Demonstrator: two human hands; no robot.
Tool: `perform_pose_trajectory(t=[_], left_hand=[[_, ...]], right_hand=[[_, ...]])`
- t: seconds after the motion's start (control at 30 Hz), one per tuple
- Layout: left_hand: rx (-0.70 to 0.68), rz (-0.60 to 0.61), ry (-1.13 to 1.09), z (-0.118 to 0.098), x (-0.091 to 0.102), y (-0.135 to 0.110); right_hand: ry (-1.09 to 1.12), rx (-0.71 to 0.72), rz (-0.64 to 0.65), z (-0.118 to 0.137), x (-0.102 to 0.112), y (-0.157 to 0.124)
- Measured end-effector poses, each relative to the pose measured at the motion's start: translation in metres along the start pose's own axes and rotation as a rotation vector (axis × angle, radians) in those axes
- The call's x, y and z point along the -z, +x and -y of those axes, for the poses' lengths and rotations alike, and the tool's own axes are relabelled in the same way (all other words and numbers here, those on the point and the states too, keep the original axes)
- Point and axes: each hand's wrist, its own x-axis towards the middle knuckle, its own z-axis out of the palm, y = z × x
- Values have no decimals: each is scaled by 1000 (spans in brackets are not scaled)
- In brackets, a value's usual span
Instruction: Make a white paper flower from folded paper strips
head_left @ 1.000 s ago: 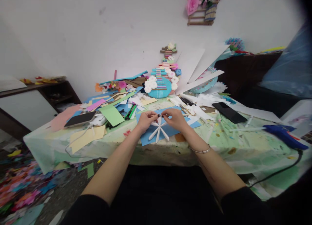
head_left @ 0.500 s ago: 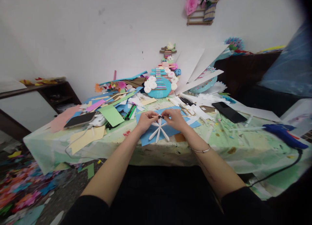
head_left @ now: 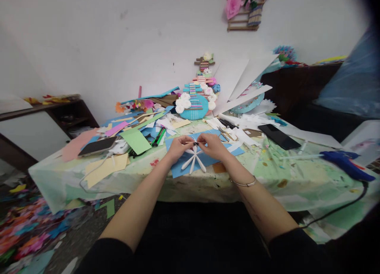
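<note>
My left hand and my right hand meet over a blue paper sheet at the near middle of the table. Both pinch a thin white stick held level between their fingertips. Under them, on the blue sheet, lies a fan of white cotton-swab-like sticks spread out from one centre. My right wrist wears a thin metal bangle.
Coloured paper scraps cover the table. A phone lies at the left, another phone at the right, a blue glue gun with its cord at the far right. Scissors lie behind my right hand. Paper crafts lean on the wall.
Both hands stay nearly still over the blue sheet; the fingertips shift slightly on the thin stick.
</note>
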Motion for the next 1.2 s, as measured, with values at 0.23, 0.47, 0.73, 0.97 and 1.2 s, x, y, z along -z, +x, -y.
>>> perform_pose_trajectory(t=[0.23,0.47,0.73,0.97,1.2], left_hand=[[68,18,-12,-1,0,-1],[55,33,-6,1,0,0],[33,42,13,-2,-1,-2],[17,86,41,-2,-2,-2],[39,92,58,-1,-2,-1]], right_hand=[[-38,12,18,1,1,0],[25,-12,0,0,0,0],[213,-107,-31,0,0,1],[255,-187,26,0,1,2],[278,-151,33,-4,0,3]])
